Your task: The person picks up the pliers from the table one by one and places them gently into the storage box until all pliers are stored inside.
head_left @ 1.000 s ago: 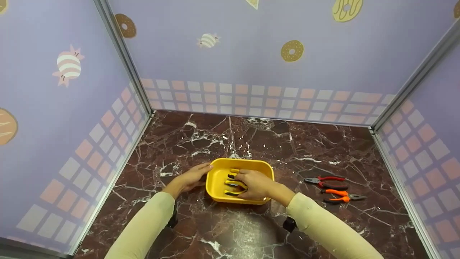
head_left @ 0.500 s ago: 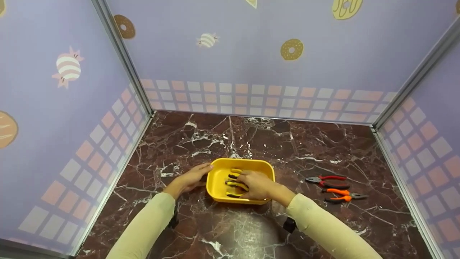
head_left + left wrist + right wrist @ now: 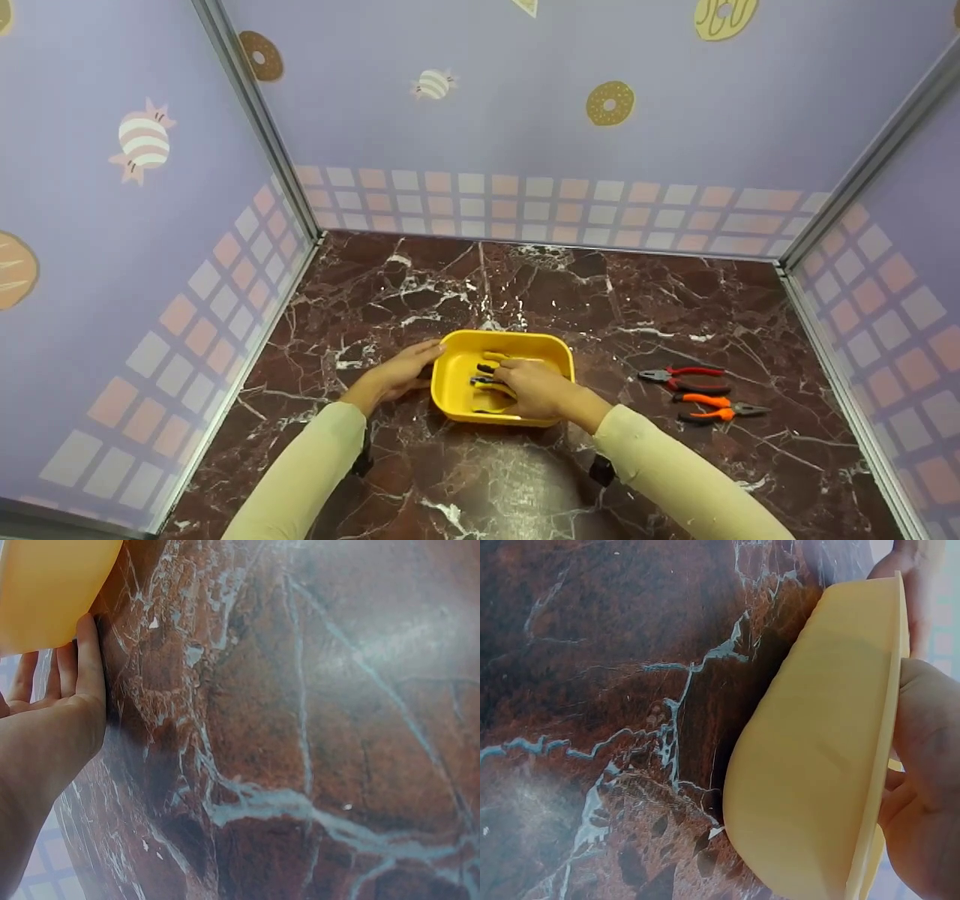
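Observation:
A yellow tray (image 3: 457, 375) sits on the marble top near its front middle. My left hand (image 3: 405, 369) rests with straight fingers against the tray's left wall; the left wrist view shows the same fingers (image 3: 86, 660) flat against the tray (image 3: 45, 592). My right hand (image 3: 525, 384) reaches over the rim into the tray, fingers curled around yellow-and-black pliers (image 3: 486, 382) lying inside. In the right wrist view I see only the tray's outer wall (image 3: 810, 765) and my right hand (image 3: 930, 765) over the rim; the pliers are hidden there.
To the right of the tray, red-handled pliers (image 3: 686, 375) and orange-handled pliers (image 3: 712, 409) lie on the dark marble top (image 3: 525, 292). Purple patterned walls close the left, back and right sides.
My right hand has drawn its fingers in a little over the pliers, and the yellow handles in the tray have shifted. My left hand has stayed on the tray.

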Motion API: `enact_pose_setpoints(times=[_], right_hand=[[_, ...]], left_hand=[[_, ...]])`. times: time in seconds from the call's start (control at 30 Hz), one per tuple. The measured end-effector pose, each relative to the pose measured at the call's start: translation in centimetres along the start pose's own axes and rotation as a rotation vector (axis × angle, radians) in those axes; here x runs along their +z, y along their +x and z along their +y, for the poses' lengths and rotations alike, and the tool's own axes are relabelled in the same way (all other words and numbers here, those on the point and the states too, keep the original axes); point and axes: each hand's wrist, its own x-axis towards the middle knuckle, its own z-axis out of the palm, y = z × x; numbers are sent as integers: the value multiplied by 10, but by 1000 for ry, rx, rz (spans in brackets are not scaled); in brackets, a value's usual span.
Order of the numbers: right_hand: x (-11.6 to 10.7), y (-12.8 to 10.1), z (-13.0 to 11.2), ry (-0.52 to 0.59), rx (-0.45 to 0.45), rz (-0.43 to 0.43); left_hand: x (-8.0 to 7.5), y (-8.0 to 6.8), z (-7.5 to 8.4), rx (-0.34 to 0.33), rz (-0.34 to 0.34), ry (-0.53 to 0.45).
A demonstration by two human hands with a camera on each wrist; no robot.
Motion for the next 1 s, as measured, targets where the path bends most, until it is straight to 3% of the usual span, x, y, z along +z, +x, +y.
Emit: enact_pose_setpoints(times=[0.47, 1.0], right_hand=[[0, -1, 3, 30, -9, 7], [-18, -9, 7, 62, 40, 4]], left_hand=[[0, -1, 0, 14, 17, -7], [-2, 2, -1, 16, -31, -5]])
